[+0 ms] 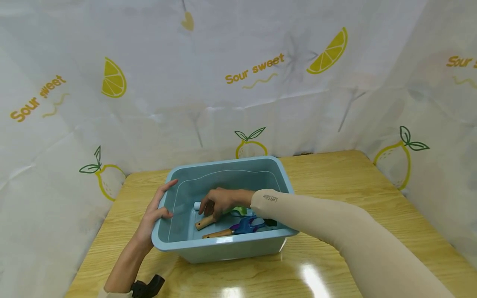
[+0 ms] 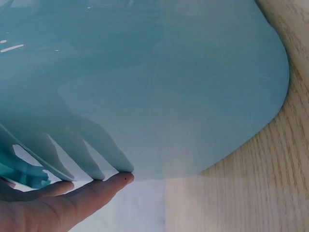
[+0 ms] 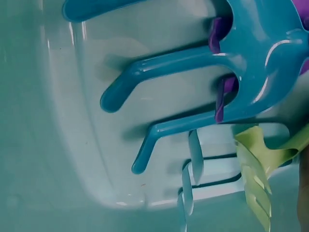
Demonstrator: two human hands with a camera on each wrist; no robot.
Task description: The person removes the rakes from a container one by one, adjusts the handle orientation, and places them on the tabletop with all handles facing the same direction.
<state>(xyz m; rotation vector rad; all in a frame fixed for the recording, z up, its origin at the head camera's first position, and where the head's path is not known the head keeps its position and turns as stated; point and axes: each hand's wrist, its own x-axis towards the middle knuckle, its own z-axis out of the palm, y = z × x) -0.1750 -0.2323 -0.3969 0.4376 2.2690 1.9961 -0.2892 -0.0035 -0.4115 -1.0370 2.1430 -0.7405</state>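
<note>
Left hand [image 1: 150, 217], fingers and thumb clamped on the blue tub [image 1: 238, 249] at lower centre, should brace it while the right hand [image 1: 222, 200] curls over the green hand rake [image 1: 241, 210] inside, finger closure indeterminable.

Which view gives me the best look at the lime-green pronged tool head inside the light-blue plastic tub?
Right wrist: the lime-green tool head appears close up, its prongs visible. The head view shows only a small part beside the right hand; the left wrist view shows none.
</note>
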